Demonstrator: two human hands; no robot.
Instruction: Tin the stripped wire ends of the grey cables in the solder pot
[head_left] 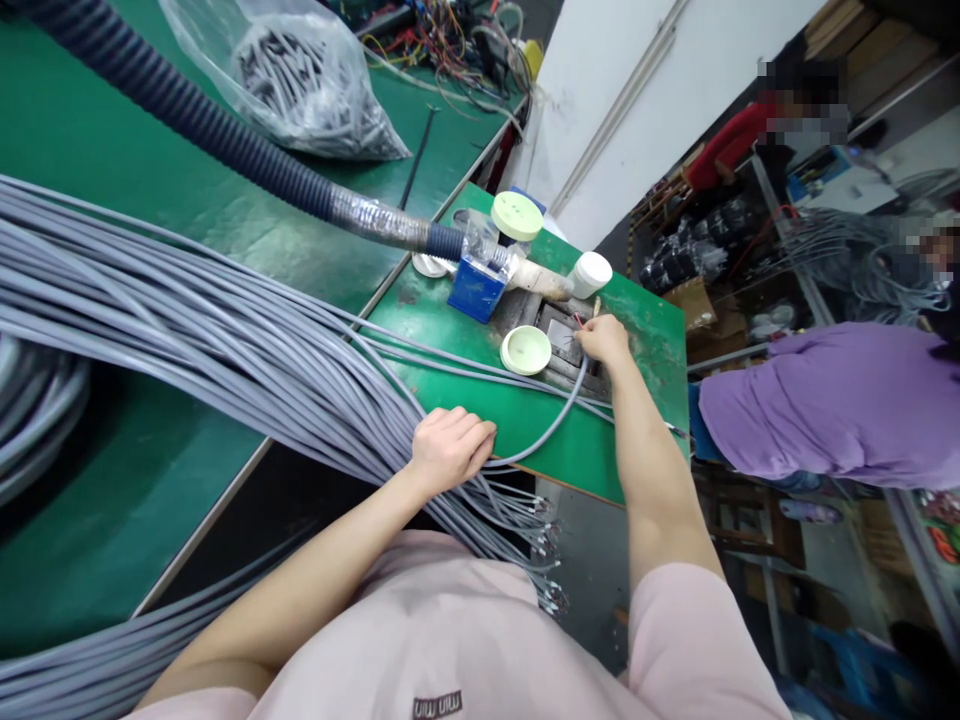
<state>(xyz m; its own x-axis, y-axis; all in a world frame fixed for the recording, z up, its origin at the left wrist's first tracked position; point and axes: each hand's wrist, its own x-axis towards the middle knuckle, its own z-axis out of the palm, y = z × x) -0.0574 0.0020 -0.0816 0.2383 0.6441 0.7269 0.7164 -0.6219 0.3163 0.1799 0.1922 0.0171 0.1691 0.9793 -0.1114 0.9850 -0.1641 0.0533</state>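
- Our right hand [604,340] pinches the end of one cable [551,428] at the metal block [559,345].
- Our left hand [450,447] is closed on the bundle [225,340] at the table [664,340] edge.
- We judge the work far from done: one cable is in hand, and many wait.

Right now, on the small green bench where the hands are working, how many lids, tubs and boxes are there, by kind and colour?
Pale green round lids: 2, the nearer one beside the right hand
White tub: 1
Blue box: 1
White disc, partly under the hose: 1
Total: 5
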